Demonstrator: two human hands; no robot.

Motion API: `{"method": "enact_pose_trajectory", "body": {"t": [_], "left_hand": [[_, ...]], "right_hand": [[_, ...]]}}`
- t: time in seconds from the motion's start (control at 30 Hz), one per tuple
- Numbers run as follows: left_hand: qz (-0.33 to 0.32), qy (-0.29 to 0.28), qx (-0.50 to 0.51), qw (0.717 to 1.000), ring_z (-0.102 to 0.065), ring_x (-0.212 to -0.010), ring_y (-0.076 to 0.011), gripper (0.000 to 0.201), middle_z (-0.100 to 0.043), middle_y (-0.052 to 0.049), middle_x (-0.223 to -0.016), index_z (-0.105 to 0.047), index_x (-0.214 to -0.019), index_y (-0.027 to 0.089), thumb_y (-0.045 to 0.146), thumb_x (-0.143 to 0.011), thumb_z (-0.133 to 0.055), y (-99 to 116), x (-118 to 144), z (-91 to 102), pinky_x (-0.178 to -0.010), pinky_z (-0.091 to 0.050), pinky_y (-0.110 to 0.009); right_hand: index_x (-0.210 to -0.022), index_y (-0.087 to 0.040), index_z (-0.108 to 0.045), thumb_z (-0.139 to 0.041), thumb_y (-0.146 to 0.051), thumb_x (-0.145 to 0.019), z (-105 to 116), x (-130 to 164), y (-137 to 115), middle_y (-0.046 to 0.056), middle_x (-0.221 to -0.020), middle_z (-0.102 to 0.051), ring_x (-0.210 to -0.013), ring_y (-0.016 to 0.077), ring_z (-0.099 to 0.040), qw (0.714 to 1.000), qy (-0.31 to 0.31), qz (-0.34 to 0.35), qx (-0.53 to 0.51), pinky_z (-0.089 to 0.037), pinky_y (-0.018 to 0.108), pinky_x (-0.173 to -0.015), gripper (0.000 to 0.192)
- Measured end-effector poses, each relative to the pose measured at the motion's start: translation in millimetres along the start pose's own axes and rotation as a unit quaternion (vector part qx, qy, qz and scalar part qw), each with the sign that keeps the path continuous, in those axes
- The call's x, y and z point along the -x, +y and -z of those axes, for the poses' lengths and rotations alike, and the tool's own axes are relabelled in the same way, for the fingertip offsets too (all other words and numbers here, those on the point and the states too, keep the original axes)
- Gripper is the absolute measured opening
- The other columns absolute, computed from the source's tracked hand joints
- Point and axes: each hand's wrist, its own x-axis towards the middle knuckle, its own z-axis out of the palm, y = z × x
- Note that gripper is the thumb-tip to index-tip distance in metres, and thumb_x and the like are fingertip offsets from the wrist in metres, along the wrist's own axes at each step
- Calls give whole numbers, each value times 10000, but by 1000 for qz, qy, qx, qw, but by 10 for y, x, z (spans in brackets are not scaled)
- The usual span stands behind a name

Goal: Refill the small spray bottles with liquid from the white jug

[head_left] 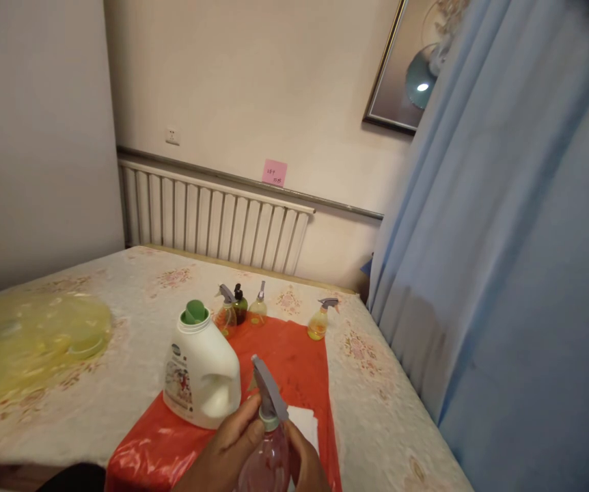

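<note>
A pink spray bottle sits between a person's two hands, its long axis near upright, the gray spray head leaning away toward the upper left. The left hand pinches the neck from one side, thumb near the collar; the right hand's fingers curl around the other. Neither is nearer. A white jug stands just left.

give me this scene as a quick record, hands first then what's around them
left hand: at the neck of the pink spray bottle
right hand: on the bottle's other side
trigger head: grey
beside: white jug, green cup at its mouth
under jug: red sheet
farther back: three spray bottles, one dark pump bottle
</note>
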Motion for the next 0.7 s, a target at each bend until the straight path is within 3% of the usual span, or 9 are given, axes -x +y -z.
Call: {"method": "enact_pose_trajectory", "body": {"t": [0.07,0.13,0.27,0.33,0.47,0.7], "left_hand": [[15,2,-1,1000,-559,-1220,-287,438,-698,-50,-1211,-696,-1160,258,571,-871,-592,5,9,25,-1066,-427,-350],[22,-9,13,1000,-601,-1146,-275,429,-715,-53,-1157,-696,-1151,248,560,-877,-590,1,0,30,-1016,-464,-348],[1,-21,48,999,-649,-1004,-246,356,-736,-47,-1059,-693,-1114,230,479,-864,-649,-44,-39,-12,-904,-516,-335],[-5,4,49,999,-655,-1016,-248,348,-735,-53,-1091,-685,-1118,225,446,-850,-675,-74,-49,-45,-921,-514,-343],[-26,66,-2,997,-672,-1026,-274,378,-743,-84,-1106,-684,-1107,198,465,-839,-665,-105,-38,-102,-943,-515,-365],[-84,151,-170,970,-701,-984,-296,365,-775,-102,-1050,-729,-1040,196,479,-818,-663,-105,3,-125,-880,-541,-349]], "right_hand": [[-1439,-184,-488,-900,-116,-424,9,-20,21,141,-1450,-550,-1331,383,-509,1000,-15,-2,-9,-434,455,-1094,1098],[-1436,-183,-497,-892,-90,-405,11,-16,59,137,-1436,-563,-1333,389,-506,1000,-19,-1,-16,-434,449,-1095,1108],[-1424,-229,-521,-865,-136,-516,26,2,152,100,-1422,-581,-1323,388,-519,1000,14,1,-10,-433,451,-1101,975],[-1412,-235,-534,-874,-195,-533,47,-31,181,109,-1407,-591,-1311,406,-526,999,-13,21,-25,-443,487,-1085,943],[-1369,-219,-572,-921,-218,-406,93,-170,196,140,-1380,-603,-1293,434,-531,995,-81,45,-47,-455,524,-1060,1024],[-1365,-236,-558,-926,-205,-347,99,-232,257,138,-1402,-581,-1309,425,-511,991,-101,43,-71,-462,524,-1042,1083]]}}
